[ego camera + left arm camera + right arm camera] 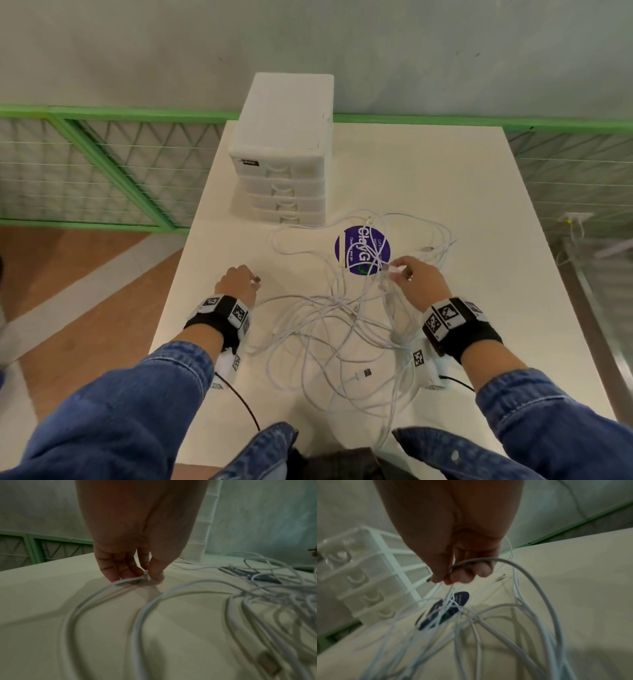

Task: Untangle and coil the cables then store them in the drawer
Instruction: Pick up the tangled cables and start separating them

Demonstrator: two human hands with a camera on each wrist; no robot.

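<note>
A tangle of white cables (346,318) sprawls over the middle of the white table (479,192). My left hand (239,279) is down at the table on the left and pinches one cable's plug end (145,574) between thumb and fingers. My right hand (407,274) is raised over the tangle's right side, gripping a cable end (453,568) so that several strands hang from it. A loose USB plug (363,373) lies near the front. The white drawer unit (284,164) stands at the back left of the table, all drawers closed.
A round purple sticker (362,249) lies on the table under the cables, just in front of the drawer unit. A green mesh fence (102,164) runs behind the table. Wooden floor (61,267) shows to the left.
</note>
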